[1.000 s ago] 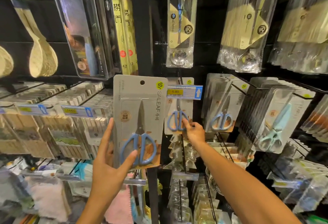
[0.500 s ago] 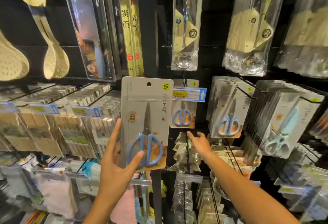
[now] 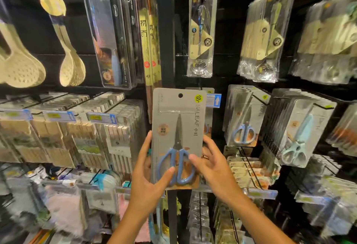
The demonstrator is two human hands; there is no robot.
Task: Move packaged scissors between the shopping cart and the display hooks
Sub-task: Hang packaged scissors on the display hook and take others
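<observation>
Two bare hands hold one scissors pack (image 3: pixel 176 137) upright at the centre of the frame, in front of a dark store display wall. The pack is a grey card with a round hang hole at the top, a yellow logo at its upper right, and blue-handled scissors under clear plastic, blades pointing up. The left hand (image 3: pixel 147 183) comes in from the lower centre and grips the pack's lower left edge, its fingers behind the card and its thumb pressed on the front over the left handle loop. The right hand (image 3: pixel 214 168) comes in from the lower right and grips the lower right edge, its thumb on the front by the right handle loop and its fingers curled around the side. Behind the pack's upper right corner a blue price tag (image 3: pixel 213 100) peeks out. To the right of centre, more blue-handled scissors packs (image 3: pixel 244 120) hang on a hook (image 3: pixel 259 99), and further right hang packs of pale green scissors (image 3: pixel 301 131). At the upper left hang cream slotted spoons (image 3: pixel 72 69). In the upper centre hangs a bagged metal ladle (image 3: pixel 201 37). The left middle of the frame holds rows of small hanging packs, too blurred to identify.
</observation>
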